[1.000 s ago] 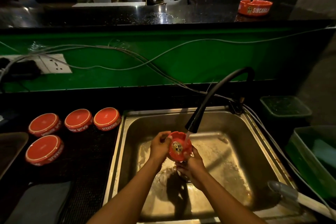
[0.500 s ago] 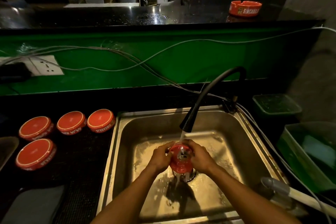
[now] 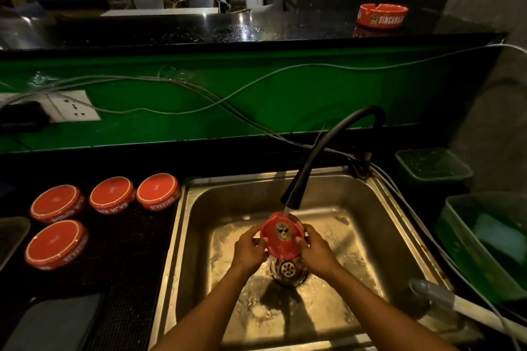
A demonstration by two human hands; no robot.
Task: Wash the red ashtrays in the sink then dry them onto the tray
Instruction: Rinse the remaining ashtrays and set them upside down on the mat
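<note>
A red ashtray (image 3: 282, 236) with a lion emblem is tilted toward me under the running black faucet (image 3: 293, 194), over the steel sink (image 3: 379, 225). My left hand (image 3: 247, 251) grips its left rim and my right hand (image 3: 316, 251) grips its right rim. Several red ashtrays lie upside down on the dark mat to the left, among them one nearest the sink (image 3: 158, 191) and one at the front (image 3: 55, 243). Another ashtray (image 3: 382, 16) stands upright on the far counter.
The sink drain (image 3: 288, 269) sits just below the held ashtray. Green bins (image 3: 484, 245) stand to the right of the sink, with a grey-handled tool (image 3: 445, 298) lying at its right front corner. Cables (image 3: 199, 91) and a socket (image 3: 75, 107) run along the green wall.
The ashtray was turned between my hands under the stream, from the side-held position to flat against the water, and now faces me with its emblem showing.
</note>
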